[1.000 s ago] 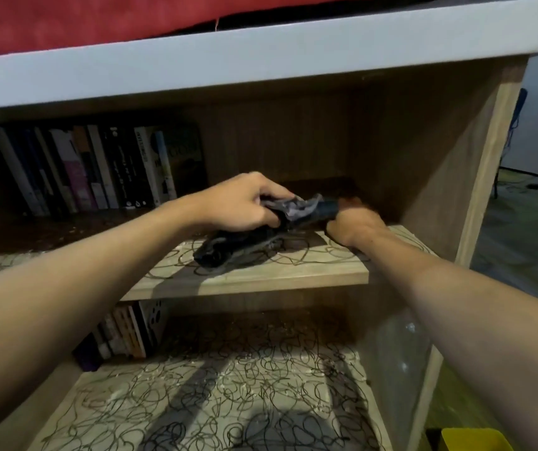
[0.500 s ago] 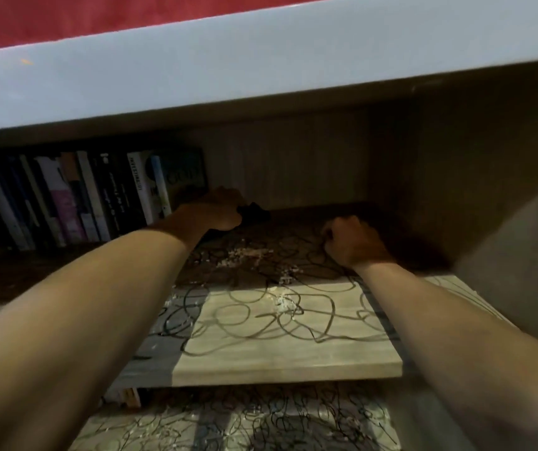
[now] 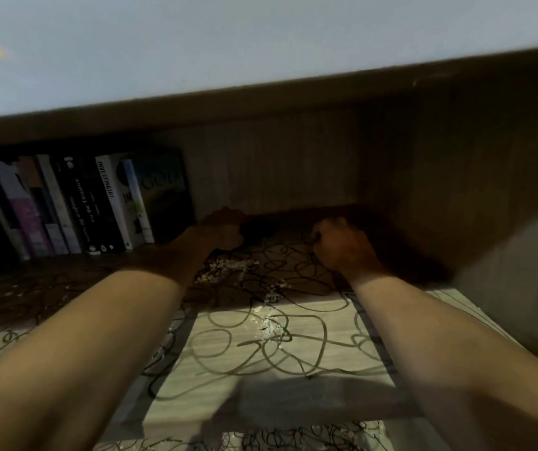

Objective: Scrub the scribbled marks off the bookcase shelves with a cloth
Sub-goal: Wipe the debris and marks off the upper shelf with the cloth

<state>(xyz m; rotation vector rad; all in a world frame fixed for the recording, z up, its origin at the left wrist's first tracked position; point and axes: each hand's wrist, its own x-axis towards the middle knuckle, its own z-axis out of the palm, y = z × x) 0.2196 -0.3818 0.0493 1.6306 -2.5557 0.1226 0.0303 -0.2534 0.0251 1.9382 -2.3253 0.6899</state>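
— Fingers (image 3: 228, 219) of the left hand (image 3: 220, 232) still curl on the dark cloth (image 3: 257, 227), deep on the shelf (image 3: 244, 353)?
— Yes; right hand (image 3: 342, 245) stays fisted. Books (image 3: 98, 203) beside, crumbs (image 3: 225, 270) near the scribbles (image 3: 277, 346).

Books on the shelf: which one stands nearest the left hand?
The dark front-facing book at the row's right end, next to the left hand; the others show only spines, farther left.
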